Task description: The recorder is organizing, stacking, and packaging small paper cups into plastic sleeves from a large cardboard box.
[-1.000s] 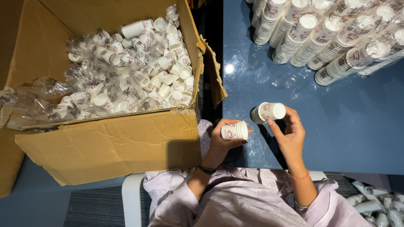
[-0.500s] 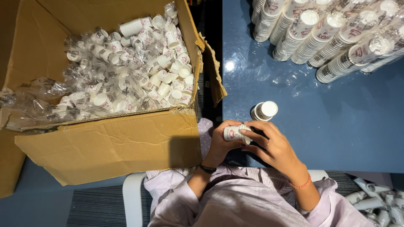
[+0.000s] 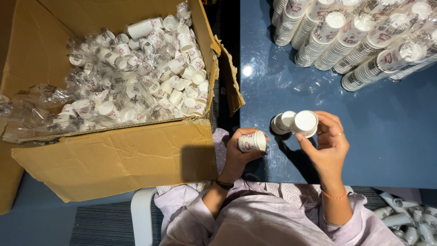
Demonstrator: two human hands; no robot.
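Observation:
My left hand (image 3: 236,152) holds a short stack of small white paper cups (image 3: 251,141) lying sideways, just off the near edge of the blue table (image 3: 391,136). My right hand (image 3: 328,146) is raised over the table and pinches a single white paper cup (image 3: 305,123) by its rim, mouth turned away from me. Right beside it, to the left, a small stack of the same cups (image 3: 282,122) stands on the table.
A large open cardboard box (image 3: 118,155) at the left is full of small cups in clear plastic wrap (image 3: 136,77). Several long stacks of cups (image 3: 359,36) lie across the far right of the table. More cups (image 3: 405,218) lie on the floor at lower right.
My right hand went to the cups in my left hand, took one cup off and has lifted it back over the table beside the standing stack.

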